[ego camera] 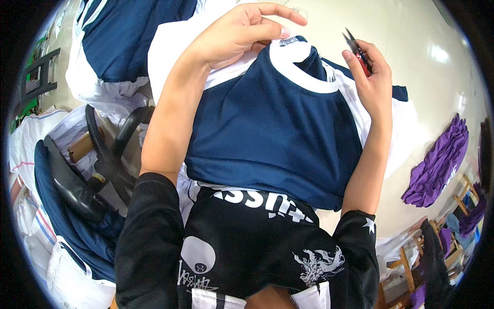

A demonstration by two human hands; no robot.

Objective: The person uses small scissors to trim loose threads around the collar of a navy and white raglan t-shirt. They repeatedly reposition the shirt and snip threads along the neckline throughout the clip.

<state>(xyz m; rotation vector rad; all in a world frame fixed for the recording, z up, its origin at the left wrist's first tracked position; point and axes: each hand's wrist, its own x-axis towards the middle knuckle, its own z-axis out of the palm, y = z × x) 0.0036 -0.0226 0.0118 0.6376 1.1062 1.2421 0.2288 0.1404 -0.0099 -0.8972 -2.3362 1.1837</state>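
Observation:
A navy T-shirt (270, 127) with white sleeves lies spread before me, its white ribbed neckband (287, 79) towards the top. At the left of the neckband is my left hand (243, 33), index finger stretched out and thumb tip by the band's edge. The curled fingers below are partly hidden, so any grip on the fabric is unclear. My right hand (372, 71) holds thread snips (359, 54) with red handles, dark blades pointing up and away. It is raised over the shirt's right shoulder. A dark label or stitching (291, 41) shows inside the back of the neckband.
More navy and white garments (135, 42) are heaped at upper left. A black chair (110, 154) stands at left, with navy cloth (69, 216) over it and white woven sacks (34, 131) behind. A folded purple garment (438, 166) lies on the pale tabletop (420, 69) at right.

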